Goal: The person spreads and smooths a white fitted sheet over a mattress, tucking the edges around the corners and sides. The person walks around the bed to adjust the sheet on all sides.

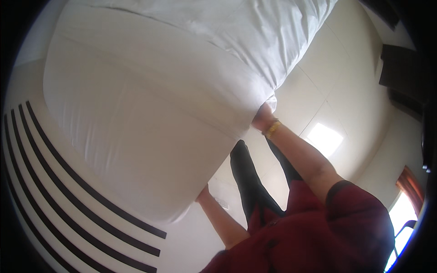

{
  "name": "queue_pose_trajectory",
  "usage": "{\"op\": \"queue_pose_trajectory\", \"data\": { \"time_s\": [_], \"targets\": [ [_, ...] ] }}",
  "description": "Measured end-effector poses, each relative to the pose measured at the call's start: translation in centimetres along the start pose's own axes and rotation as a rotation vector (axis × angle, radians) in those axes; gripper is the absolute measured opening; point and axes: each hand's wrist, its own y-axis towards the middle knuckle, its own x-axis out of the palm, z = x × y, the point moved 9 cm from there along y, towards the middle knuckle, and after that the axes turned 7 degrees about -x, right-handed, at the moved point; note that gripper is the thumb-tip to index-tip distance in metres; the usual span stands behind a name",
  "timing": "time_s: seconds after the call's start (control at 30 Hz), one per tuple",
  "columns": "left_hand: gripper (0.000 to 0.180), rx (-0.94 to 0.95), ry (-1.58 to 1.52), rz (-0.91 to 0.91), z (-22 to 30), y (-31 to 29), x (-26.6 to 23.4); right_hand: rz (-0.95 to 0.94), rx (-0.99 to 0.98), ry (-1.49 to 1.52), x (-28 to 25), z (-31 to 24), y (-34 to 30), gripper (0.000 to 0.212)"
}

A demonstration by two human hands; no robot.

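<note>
Lying smooth: white sheet [136,104] on bed [141,193]

Faintly creased, it spans the scene's left half, with glossier, rumpled bedding [255,29] at the far side. Left hand [203,194] and right hand [262,118] meet the sheet's right edge, partly hidden; neither grip's state can be told.

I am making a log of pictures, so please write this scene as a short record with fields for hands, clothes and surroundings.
Left hand: at the edge of the white-covered bed; fingers hidden
Right hand: at the bed's edge, beside bunched white cloth; fingers mostly hidden
Right wrist: gold band
Clothes: dark red shirt, black trousers
Left side: dark stripes, pale surface
Right side: pale floor, bright patch
</note>
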Motion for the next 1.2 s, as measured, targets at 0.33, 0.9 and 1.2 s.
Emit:
{"op": "queue_pose_trajectory", "data": {
  "time_s": [0.33, 0.9, 1.2],
  "targets": [
    [0.052, 0.144, 0.955, -0.186, 4.7, -1.8, -3.4, 0.097, 0.037, 0.460, 0.3, 3.6, 0.4, 0.049],
    [0.069, -0.941, -0.411, 0.052, 6.0, -15.3, 3.5, 0.254, 0.054, -0.171, -4.8, -0.6, 0.1, 0.048],
    [0.058, 0.740, 0.622, -0.260, 39.2, -12.8, 24.4, 0.861, -0.142, -0.448, -13.9, -4.9, 4.2, 0.041]
  ]
}}
